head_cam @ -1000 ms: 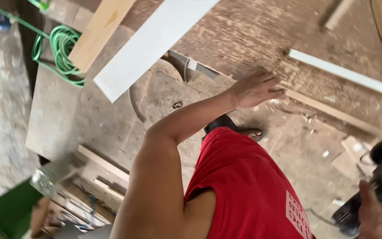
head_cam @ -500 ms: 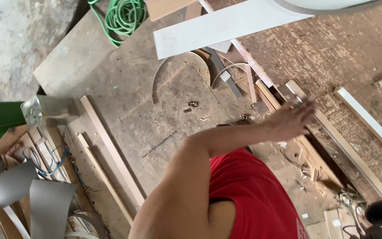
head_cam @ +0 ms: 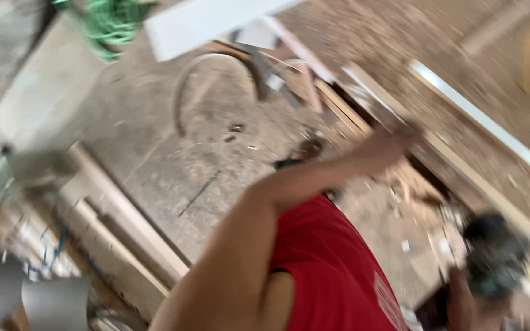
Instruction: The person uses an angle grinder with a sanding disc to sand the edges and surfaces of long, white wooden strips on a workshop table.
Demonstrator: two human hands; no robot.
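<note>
From the head view, which is blurred by motion, a sawdust-covered desk [head_cam: 173, 178] is seen from above, with the person's bare left arm stretched across it from a red sleeveless shirt [head_cam: 332, 276]. The left hand [head_cam: 394, 147] is held out over a long wooden strip [head_cam: 461, 168] that runs slantwise along the far side of the desk; the fingers look loosely extended and flat rather than curled, though whether they touch the strip or hover just above it cannot be told through the blur. The strip appears to be laid flat, probably so that it can be steadied from above. At the lower right the right hand [head_cam: 461, 303] is closed around a dark power tool [head_cam: 492, 254], held low and well apart from the strip. One white board [head_cam: 210, 21] is seen lying at the top edge, near one coil of green hose [head_cam: 108, 24]. One curved metal band [head_cam: 216, 86] lies on the desk below the board. One further pale strip [head_cam: 486, 125] lies beyond the wooden one, roughly parallel to it. Several wooden battens [head_cam: 118, 227] are stacked along the near left side; their exact number cannot be counted.
</note>
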